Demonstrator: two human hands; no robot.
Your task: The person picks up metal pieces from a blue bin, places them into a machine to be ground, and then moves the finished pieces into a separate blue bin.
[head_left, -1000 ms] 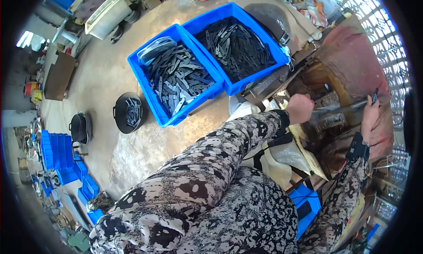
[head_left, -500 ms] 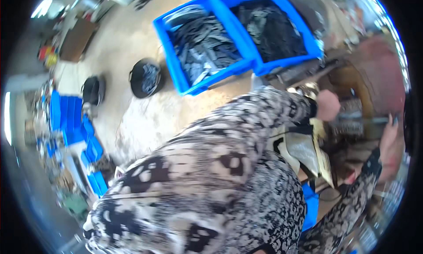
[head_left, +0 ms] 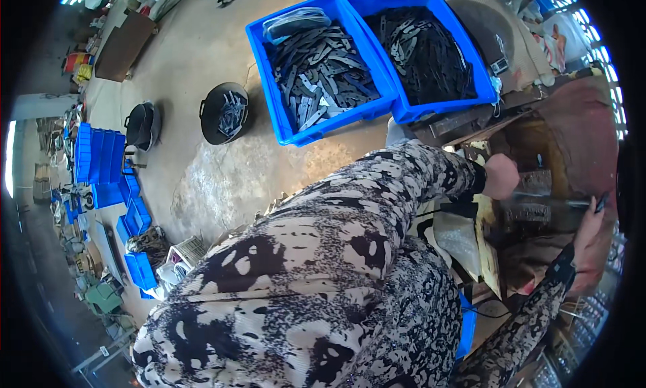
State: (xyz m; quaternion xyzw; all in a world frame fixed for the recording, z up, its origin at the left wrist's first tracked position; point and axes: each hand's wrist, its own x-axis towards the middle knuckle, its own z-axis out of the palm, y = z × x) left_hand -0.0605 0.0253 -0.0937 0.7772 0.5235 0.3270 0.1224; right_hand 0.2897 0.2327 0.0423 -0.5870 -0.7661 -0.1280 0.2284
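Note:
My left hand (head_left: 501,176) is a rounded shape at the end of a black-and-white patterned sleeve, over the work stand at the right. Its fingers are turned away and hidden. Further right, my right hand (head_left: 588,230) reaches up along a reddish-brown cloth (head_left: 585,122). Its fingertips pinch a small dark piece (head_left: 601,202), too small to name. A thin pale bar (head_left: 562,201) runs between the two hands; I cannot tell whether either touches it. Below my left hand, a clear plastic sheet (head_left: 457,236) lies beside a worn wooden board (head_left: 486,236).
Two blue crates, one with grey strips (head_left: 272,92) and one with darker strips (head_left: 441,105), stand on the floor beyond my left arm. Left of them are a black bucket (head_left: 212,122) with some strips and another black bucket (head_left: 138,129). Blue bins (head_left: 101,156) stack at the far left.
The view has steadied and shifted slightly. My right hand sits a little lower in the picture, while my left hand is at almost the same place.

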